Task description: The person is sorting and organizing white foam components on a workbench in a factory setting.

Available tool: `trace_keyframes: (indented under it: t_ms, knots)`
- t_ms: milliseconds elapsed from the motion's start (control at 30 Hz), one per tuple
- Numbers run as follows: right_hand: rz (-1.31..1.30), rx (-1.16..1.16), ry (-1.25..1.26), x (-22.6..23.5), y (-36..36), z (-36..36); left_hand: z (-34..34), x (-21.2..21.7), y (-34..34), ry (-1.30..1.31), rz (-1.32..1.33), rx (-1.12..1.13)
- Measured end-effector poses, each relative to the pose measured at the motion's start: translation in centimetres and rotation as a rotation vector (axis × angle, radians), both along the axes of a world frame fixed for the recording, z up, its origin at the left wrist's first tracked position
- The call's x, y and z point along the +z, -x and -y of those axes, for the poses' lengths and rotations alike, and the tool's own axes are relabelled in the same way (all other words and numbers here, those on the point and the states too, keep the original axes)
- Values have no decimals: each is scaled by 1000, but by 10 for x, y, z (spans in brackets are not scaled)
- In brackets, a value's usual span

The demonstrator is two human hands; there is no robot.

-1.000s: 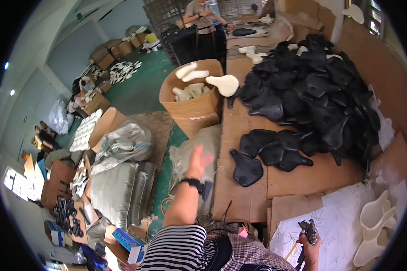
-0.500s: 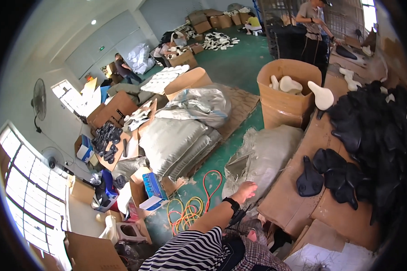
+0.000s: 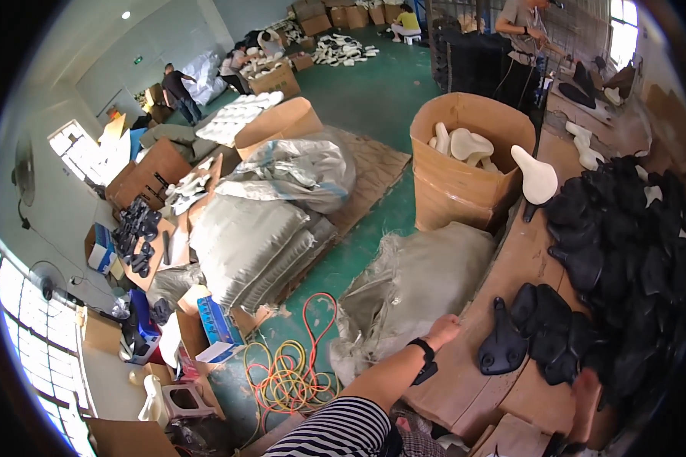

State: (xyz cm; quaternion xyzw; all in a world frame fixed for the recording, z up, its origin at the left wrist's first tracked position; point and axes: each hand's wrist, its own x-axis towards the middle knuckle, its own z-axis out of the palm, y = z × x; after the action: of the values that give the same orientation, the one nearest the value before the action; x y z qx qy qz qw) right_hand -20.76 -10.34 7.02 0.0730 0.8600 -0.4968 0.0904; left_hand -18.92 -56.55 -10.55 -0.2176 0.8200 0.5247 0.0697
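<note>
My left hand (image 3: 443,330), a dark band on its wrist, is over the near edge of the cardboard-covered bench (image 3: 453,385). Its fingers look curled, and nothing shows in them. My right hand (image 3: 585,387) is smeared by motion beside the front of the black saddles; its fingers cannot be made out. Nearest to my hands, a single black bicycle saddle (image 3: 501,346) lies on the cardboard, touching a small cluster of black saddles (image 3: 549,324). Behind them a large heap of black saddles (image 3: 648,244) covers the bench's right side.
A cream saddle (image 3: 537,179) lies at the bench edge beside a tall carton (image 3: 465,194) holding more. A woven sack (image 3: 419,282) leans against the bench. Coiled hoses (image 3: 290,381) lie on the green floor, and stuffed sacks (image 3: 248,247) are stacked left. A co-worker (image 3: 520,38) stands at the far right.
My left hand has moved right and slightly down to the bench edge. My right hand has risen to beside the black saddles. The view has turned right and down.
</note>
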Motion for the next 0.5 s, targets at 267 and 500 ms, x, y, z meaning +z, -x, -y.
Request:
trace_keyframes:
  t_ms: [267, 500]
  knots:
    - [-128, 71, 256, 108, 222, 196, -61, 1, 99, 308, 116, -46]
    - [0, 64, 365, 41, 358, 242, -53, 26, 138, 322, 48, -246]
